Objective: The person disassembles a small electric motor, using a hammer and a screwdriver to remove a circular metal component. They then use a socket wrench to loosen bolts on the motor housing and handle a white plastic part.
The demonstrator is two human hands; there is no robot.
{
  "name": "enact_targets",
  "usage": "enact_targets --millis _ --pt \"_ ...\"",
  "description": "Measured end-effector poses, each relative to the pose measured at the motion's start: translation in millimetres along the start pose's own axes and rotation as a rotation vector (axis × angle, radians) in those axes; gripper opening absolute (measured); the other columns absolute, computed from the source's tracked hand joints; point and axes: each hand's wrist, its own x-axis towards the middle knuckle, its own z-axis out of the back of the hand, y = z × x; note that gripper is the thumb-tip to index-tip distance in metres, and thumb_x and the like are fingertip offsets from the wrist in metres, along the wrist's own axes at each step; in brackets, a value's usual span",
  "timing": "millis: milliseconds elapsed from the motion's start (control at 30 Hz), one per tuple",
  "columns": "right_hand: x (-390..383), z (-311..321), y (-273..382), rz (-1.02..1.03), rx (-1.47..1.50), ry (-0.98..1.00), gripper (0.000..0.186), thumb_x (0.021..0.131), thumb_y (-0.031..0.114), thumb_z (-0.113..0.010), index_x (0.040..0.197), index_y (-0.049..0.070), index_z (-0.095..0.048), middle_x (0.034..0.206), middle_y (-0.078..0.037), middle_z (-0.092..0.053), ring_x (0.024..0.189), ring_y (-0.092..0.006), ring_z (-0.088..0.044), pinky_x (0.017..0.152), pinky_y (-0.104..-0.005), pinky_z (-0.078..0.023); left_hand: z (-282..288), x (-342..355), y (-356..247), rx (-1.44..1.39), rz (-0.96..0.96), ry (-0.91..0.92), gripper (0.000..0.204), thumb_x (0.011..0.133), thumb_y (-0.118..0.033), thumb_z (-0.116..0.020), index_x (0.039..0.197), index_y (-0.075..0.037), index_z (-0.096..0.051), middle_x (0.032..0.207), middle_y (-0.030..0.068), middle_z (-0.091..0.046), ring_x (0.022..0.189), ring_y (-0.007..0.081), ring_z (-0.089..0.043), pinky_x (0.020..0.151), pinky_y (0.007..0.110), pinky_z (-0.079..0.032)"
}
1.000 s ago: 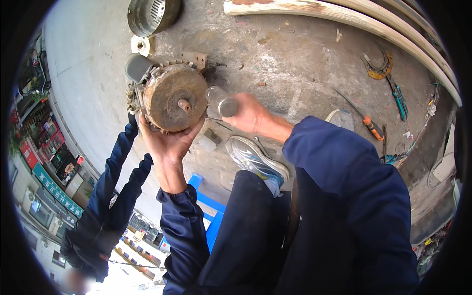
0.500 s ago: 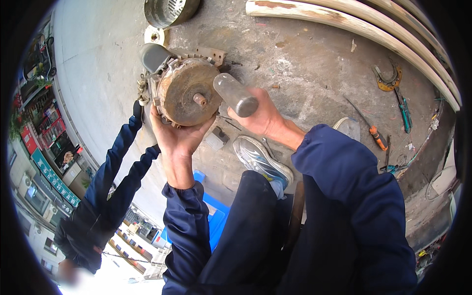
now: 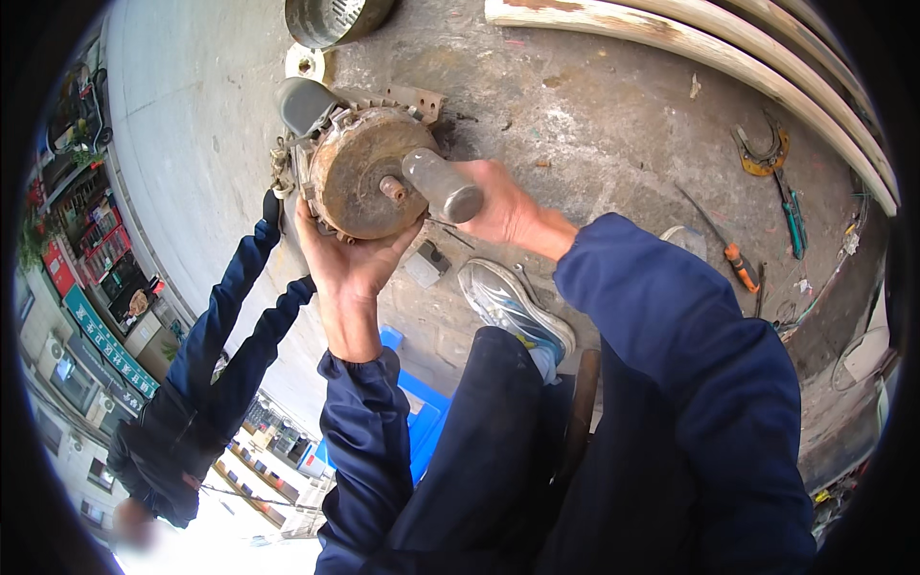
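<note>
A rusty electric motor (image 3: 350, 177) stands on the concrete with its round end face up, a short shaft (image 3: 393, 189) sticking out of it. My left hand (image 3: 353, 264) grips the near rim of that end, thumb and fingers spread round the edge. In my right hand (image 3: 503, 206) is a hammer with a thick grey cylindrical head (image 3: 443, 184), held over the right side of the end face, close to the shaft. Its handle is hidden by the head and my fist. Whether the head touches the motor, I cannot tell.
A metal basin (image 3: 335, 19) and a white roll (image 3: 305, 63) lie beyond the motor. At right are a screwdriver (image 3: 738, 265), pliers (image 3: 793, 225) and wooden poles (image 3: 661, 43). Left stands another person (image 3: 182, 412). A blue plastic stool (image 3: 422, 422) is beside my leg.
My right hand has brought the hammer head slightly left and lower, nearer the shaft. My left hand keeps its grip on the motor's rim.
</note>
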Motion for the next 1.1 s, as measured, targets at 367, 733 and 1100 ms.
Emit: enact_targets --millis 367,733,1100 --pt "-4.2 -4.9 -2.2 -0.05 -0.063 0.037 0.025 0.079 0.023 -0.077 0.092 0.002 -0.072 0.09 -0.024 -0.073 0.092 -0.0434 -0.072 0.075 -0.0451 -0.058 4.3 0.3 0.7 -0.002 -0.013 -0.004 0.092 0.098 -0.074 -0.044 0.167 -0.015 -0.025 0.171 0.023 -0.021 0.156 0.0473 -0.023 0.124 0.071 -0.021" --pt "2.0 13.2 5.7 -0.119 -0.107 0.1 0.033 0.084 0.032 -0.076 0.097 0.001 -0.075 0.093 -0.026 -0.073 0.091 -0.0432 -0.073 0.077 -0.0483 -0.058 -0.6 -1.9 0.3 0.004 -0.009 -0.004 0.091 0.098 -0.075 -0.039 0.167 -0.017 -0.025 0.172 0.0203 -0.021 0.156 0.0467 -0.024 0.124 0.07 -0.023" --pt "-106.8 44.2 -49.5 -0.298 -0.797 0.249 0.025 0.078 0.005 -0.068 0.099 -0.007 -0.062 0.086 -0.032 -0.069 0.078 -0.0488 -0.072 0.07 -0.0551 -0.059 7.1 2.5 -1.1 0.021 -0.016 0.018 0.092 0.098 -0.072 -0.044 0.168 -0.017 -0.019 0.172 0.0227 -0.017 0.156 0.0487 -0.024 0.123 0.07 -0.026"
